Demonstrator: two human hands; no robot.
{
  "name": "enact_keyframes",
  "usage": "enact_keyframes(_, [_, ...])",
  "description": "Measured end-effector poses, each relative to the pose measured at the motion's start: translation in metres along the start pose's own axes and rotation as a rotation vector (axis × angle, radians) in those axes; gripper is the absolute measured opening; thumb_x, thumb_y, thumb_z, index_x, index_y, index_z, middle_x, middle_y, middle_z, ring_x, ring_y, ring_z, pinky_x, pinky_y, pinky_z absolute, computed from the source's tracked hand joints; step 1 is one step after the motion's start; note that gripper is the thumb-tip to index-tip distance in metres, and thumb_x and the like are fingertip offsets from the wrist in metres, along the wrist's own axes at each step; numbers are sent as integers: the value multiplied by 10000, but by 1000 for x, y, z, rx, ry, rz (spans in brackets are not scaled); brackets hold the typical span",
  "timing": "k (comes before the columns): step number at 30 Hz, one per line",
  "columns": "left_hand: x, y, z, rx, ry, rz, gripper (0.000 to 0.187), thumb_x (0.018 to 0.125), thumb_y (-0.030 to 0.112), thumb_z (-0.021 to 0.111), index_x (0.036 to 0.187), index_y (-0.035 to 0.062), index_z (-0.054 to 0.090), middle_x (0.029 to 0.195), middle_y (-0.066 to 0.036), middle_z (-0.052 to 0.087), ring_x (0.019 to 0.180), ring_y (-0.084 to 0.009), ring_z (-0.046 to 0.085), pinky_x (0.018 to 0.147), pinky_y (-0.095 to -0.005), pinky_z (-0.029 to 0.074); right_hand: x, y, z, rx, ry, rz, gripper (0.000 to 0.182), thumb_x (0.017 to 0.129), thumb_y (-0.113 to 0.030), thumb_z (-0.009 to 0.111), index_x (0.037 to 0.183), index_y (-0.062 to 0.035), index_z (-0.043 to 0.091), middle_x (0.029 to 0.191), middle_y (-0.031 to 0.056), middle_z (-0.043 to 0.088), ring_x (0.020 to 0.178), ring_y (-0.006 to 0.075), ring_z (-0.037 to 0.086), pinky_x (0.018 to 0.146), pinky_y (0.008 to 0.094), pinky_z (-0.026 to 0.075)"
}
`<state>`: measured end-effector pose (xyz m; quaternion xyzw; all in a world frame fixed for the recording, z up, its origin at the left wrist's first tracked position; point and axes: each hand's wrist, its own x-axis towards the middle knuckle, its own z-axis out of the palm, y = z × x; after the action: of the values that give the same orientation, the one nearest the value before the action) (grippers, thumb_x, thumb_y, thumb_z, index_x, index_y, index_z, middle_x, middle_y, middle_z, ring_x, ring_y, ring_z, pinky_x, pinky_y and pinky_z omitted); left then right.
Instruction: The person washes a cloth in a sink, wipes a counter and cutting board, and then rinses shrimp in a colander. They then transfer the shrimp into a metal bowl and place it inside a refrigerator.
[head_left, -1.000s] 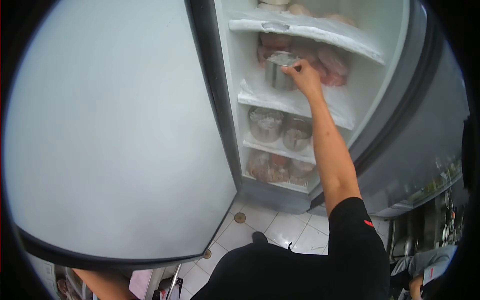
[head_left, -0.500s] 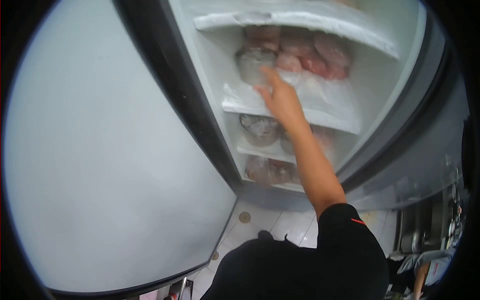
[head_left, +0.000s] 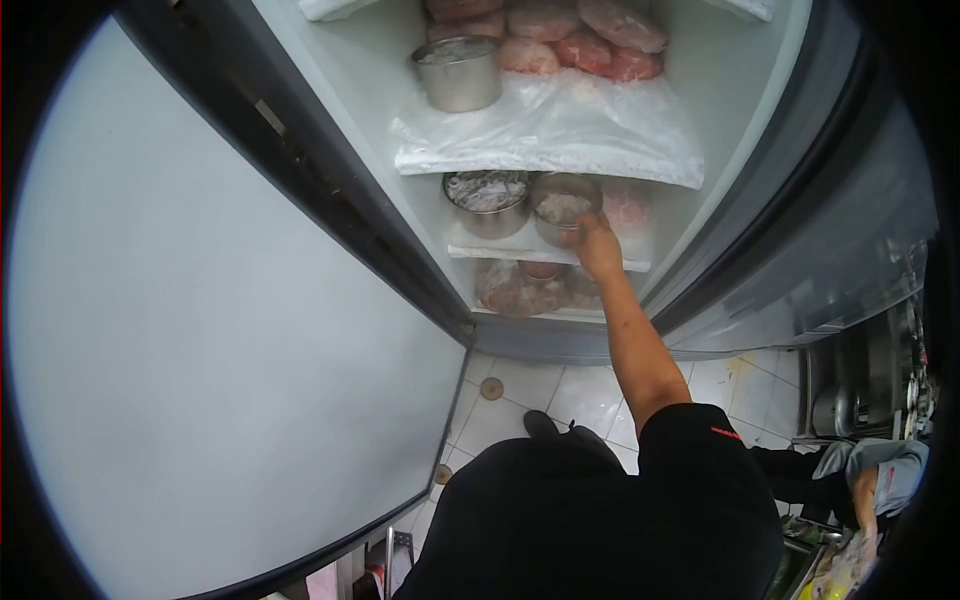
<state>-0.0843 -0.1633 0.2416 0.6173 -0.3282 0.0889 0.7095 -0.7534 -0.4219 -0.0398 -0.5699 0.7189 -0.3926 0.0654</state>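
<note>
My right hand (head_left: 598, 246) is at the near right side of a round metal pot (head_left: 553, 235) on the middle shelf. Its fingers close on the pot's rim; the fingertips are partly hidden. Pale, lumpy food lies inside this pot. Just left of it stands a second metal pot (head_left: 494, 222), filled with whitish, frosty pieces. A third metal pot (head_left: 460, 85) sits on the shelf above, beside bags of pink meat (head_left: 585, 50). My left hand is out of view.
The freezer's wide door (head_left: 270, 330) stands open on the left. Plastic-wrapped packages (head_left: 515, 292) lie on the bottom shelf. A frosted plastic sheet (head_left: 560, 130) covers the upper shelf. At lower right, another person's arm (head_left: 866, 500) shows near metal kitchenware.
My right hand has moved down from beside the upper-shelf pot to the right pot on the middle shelf. The view has shifted, and the freezer shelves appear higher.
</note>
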Motion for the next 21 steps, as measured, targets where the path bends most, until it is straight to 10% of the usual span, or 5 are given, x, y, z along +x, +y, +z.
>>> enact_keyframes(14, [-14, -1, -19, -58, 23, -16, 480, 968, 502, 423, 928, 50, 579, 748, -41, 574, 605, -140, 530, 544, -260, 431, -79, -114, -140, 354, -206, -109, 375, 717, -290, 820, 865, -20, 607, 916, 146, 618, 768, 284, 597, 672, 384, 483])
enact_keyframes(21, [-21, -1, -26, -82, 30, -13, 478, 968, 503, 416, 903, 58, 578, 722, -33, 566, 579, -134, 521, 520, -257, 425, 38, -208, -172, 387, 97, -393, 319, 800, -303, 746, 845, -24, 597, 777, 68, 613, 700, 184, 570, 702, 328, 468])
